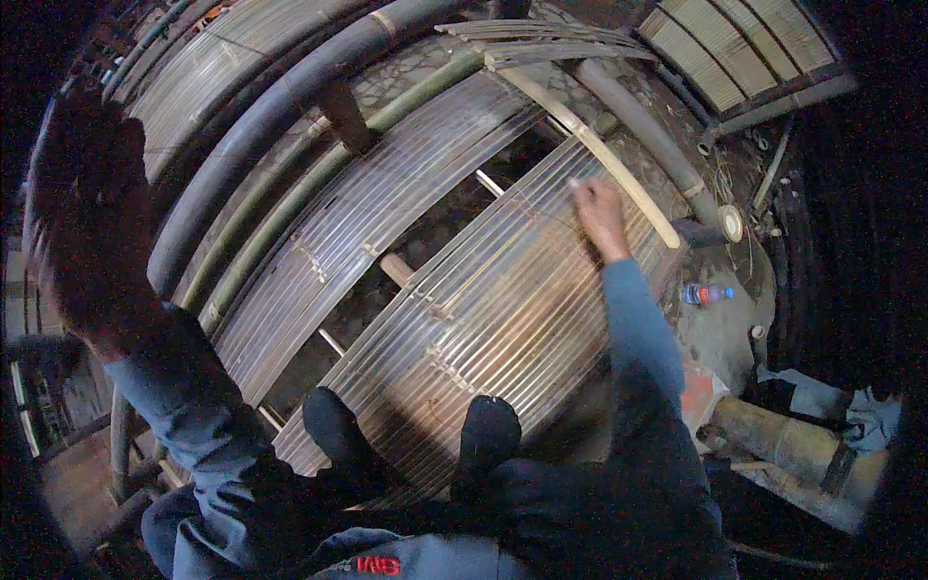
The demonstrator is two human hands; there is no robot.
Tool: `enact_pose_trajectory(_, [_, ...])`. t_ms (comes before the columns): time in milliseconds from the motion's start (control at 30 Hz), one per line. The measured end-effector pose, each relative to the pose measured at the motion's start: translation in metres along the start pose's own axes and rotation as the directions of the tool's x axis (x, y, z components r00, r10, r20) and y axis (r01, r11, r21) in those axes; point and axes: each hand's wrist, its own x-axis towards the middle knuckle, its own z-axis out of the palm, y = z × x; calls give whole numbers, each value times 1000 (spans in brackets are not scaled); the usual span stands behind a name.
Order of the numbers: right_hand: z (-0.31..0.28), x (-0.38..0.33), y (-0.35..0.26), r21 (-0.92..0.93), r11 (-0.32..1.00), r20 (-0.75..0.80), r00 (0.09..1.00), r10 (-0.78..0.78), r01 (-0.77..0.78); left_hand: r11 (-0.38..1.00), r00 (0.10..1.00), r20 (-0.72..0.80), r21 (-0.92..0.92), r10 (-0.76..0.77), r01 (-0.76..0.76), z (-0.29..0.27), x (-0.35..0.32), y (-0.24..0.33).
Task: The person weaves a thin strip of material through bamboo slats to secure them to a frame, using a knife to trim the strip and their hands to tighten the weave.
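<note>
My right hand is out over the far end of a slatted bamboo panel, near a pale curved bamboo strip. Its fingers are bent together; a small whitish spot shows at their tips, too small to name. Raised close on the far left, my left hand is dark and its fingers cannot be made out. Thin cross ties run over the slats. My feet in dark socks rest on the near end of the panel.
A second slatted panel lies to the left, past a dark gap with crosspieces. Thick bamboo poles curve beyond it. On the right are a plastic bottle, a thick bamboo piece and grey cloth. Another slatted panel stands at the far right.
</note>
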Motion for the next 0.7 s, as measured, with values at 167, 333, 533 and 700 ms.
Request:
enact_pose_trajectory(167, [62,3,-36,-528,838,195,980,-36,136,980,987,-7,-120,-162,160,-36,-18,-19])
enact_pose_trajectory(333, [75,10,-10,-149,986,265,963,-39,81,940,943,-96,-160,-318,301,-16,-47,-21])
enact_pose_trajectory(533, [-17,6,4,718,120,692,721,-17,-686,945,946,-45,-76,-321,317,-3,-49,-36])
enact_pose_trajectory(700, [-103,-84,-4,744,-97,666,745,41,-661,820,941,196,464,275,-336,2,-24,-14])
